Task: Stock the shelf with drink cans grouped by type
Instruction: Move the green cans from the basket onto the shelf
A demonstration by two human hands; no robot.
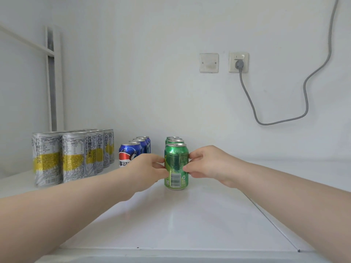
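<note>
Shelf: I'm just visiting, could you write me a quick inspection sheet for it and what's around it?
Surface: white shelf, glossy.
Job's things: yellow cans at left, in two rows; blue cans in one row; green cans in one row, with the front green can upright.
Clutter: nothing seen.
Hands: left hand and right hand pinch the front green can from either side.
Cables: grey cable plugged into the socket, leaving at top right.
Surroundings: white wall, blank plate, white frame at left.

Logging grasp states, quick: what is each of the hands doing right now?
Left hand: grips the front green can's left side.
Right hand: grips the same can's right side.
</note>
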